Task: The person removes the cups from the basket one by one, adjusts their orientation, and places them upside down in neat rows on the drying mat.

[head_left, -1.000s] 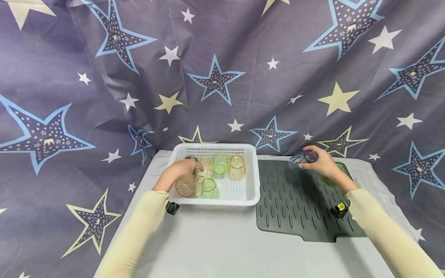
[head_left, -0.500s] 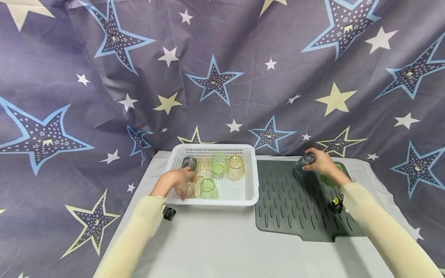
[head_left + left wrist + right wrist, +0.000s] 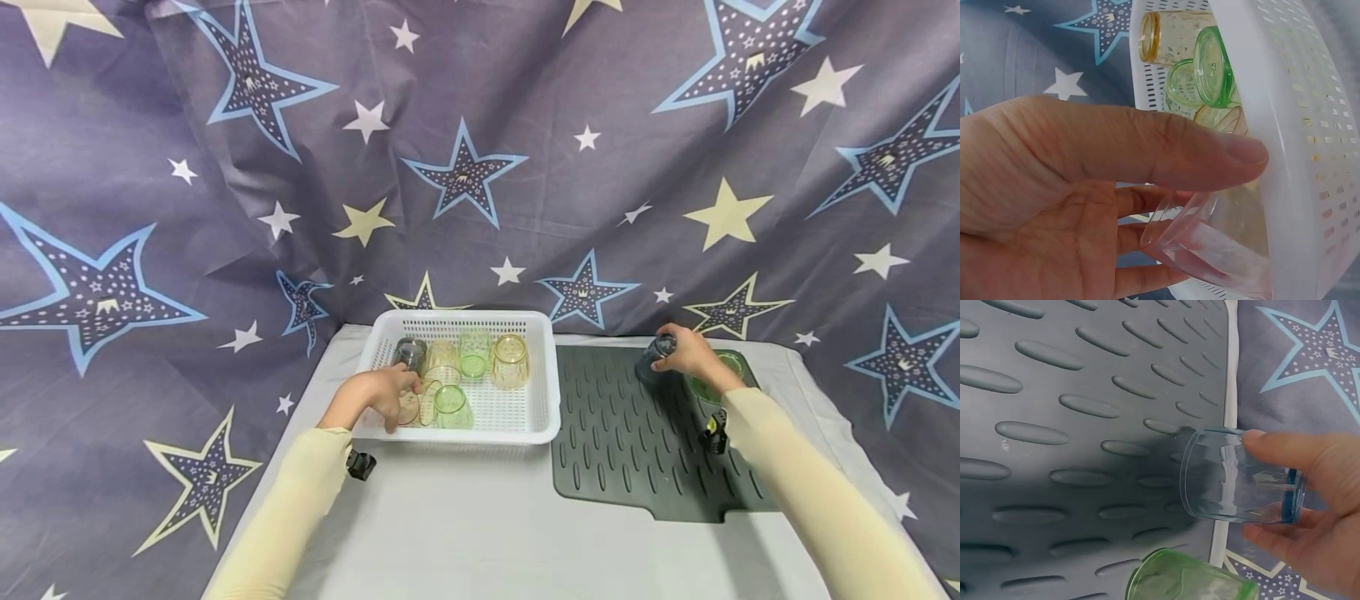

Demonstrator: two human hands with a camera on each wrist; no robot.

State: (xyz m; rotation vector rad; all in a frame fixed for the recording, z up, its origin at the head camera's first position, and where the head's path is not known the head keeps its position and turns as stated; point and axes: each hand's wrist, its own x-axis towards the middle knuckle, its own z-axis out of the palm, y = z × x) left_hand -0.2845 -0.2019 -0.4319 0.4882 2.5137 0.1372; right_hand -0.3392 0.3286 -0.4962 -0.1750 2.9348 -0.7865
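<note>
My right hand (image 3: 686, 352) grips a clear bluish glass (image 3: 1241, 478), thumb on one side and fingers on the other. That glass is upside down, its mouth close over the dark ridged mat (image 3: 607, 417). My left hand (image 3: 378, 393) reaches over the front left corner of the white basket (image 3: 555, 400). In the left wrist view, its extended thumb overlaps the basket rim. Its other fingers lie behind a pinkish glass (image 3: 1210, 250) in the basket, their tips hidden, and I cannot tell how firmly they touch it.
A dark glass (image 3: 409, 353), a green glass (image 3: 452, 407), another green glass (image 3: 474, 352) and an amber glass (image 3: 510, 362) are among several in the basket. On the mat, an upturned green glass (image 3: 1191, 578) stands beside my right hand. Starry cloth (image 3: 480, 167) hangs behind.
My right hand has lowered the bluish glass from a tilted hold to nearly upright over the mat. The left hand has drawn back from the dark glass to the pinkish one.
</note>
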